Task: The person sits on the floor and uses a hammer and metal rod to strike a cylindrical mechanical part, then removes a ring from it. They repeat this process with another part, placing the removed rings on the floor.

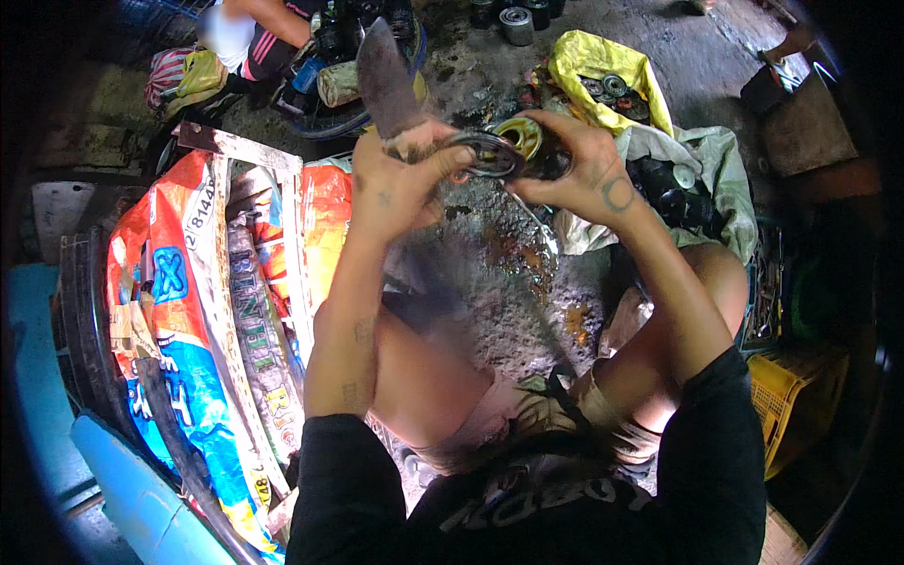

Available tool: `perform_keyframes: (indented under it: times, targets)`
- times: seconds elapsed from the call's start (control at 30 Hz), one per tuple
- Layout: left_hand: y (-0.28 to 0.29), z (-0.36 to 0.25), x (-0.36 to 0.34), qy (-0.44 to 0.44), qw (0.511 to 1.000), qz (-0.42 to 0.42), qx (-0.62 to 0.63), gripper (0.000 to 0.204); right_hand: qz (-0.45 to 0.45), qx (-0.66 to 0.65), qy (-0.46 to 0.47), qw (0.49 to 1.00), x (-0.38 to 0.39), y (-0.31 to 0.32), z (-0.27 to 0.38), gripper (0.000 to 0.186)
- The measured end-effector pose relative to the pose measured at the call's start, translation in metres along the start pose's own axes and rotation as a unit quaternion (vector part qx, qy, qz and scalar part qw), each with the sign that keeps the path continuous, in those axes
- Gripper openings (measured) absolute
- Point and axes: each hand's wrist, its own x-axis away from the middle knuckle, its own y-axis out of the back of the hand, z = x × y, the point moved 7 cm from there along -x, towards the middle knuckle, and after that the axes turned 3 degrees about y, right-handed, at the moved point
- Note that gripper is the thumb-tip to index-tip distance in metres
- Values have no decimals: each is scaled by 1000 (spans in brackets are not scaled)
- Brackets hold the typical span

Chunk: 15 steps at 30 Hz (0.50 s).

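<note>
My left hand (400, 179) is closed around a broad-bladed knife (384, 80), its dark, worn blade pointing up and away from me. The same hand's thumb presses on a round metal end plate (490, 155) with rings on its face. My right hand (579, 169) grips a dark oil filter can (548, 168) from the side, its fingers curled over the top. A yellow ring-shaped part (521, 135) shows in the can's open mouth, right beside the plate. Whether plate and can still touch cannot be made out.
A yellow sack (603, 56) of round metal pieces lies ahead, with a whitish sack (725, 169) of dark cans nearer. Printed sacks (198, 311) lean by a white frame (221, 141) at left. Loose cans (516, 25) stand far off; another person (273, 28) sits far left. Oily ground (508, 311) lies below.
</note>
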Motion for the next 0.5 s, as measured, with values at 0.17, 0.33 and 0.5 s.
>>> perform_keyframes:
  times: [0.17, 0.33, 0.5]
  targets:
    - [4, -17, 11, -213, 974, -61, -42, 25, -15, -18, -97, 995, -2, -6, -15, 73]
    - [13, 9, 0, 15, 998, 46, -44, 25, 70, 121, 186, 972, -5, -11, 42, 80]
    - [13, 16, 4, -13, 995, 35, -94, 31, 80, 90, 156, 980, 0, -10, 25, 82]
